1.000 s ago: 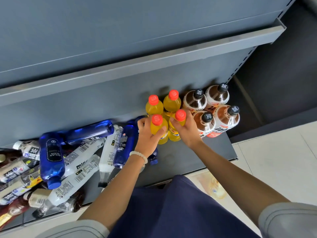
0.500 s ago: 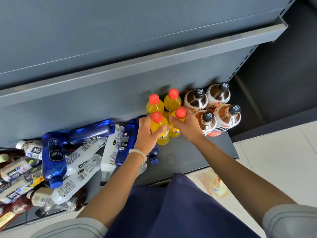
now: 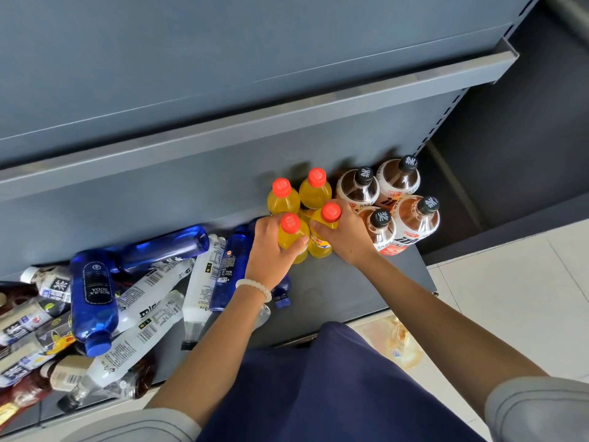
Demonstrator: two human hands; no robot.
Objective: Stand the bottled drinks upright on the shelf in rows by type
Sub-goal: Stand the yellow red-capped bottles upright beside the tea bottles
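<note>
Four orange-capped yellow bottles (image 3: 314,194) upright in a two-by-two block on the lower shelf (image 3: 344,282), against its back wall. Left hand (image 3: 271,253), grip curled round the front-left bottle (image 3: 291,237); right hand (image 3: 345,237), grip wrapped round the front-right bottle (image 3: 323,231). Just beside, to the right, four black-capped tea bottles (image 3: 398,199) standing. Further left, blue soda bottles (image 3: 92,298) and white-labelled bottles (image 3: 140,330) lying in a jumble.
</note>
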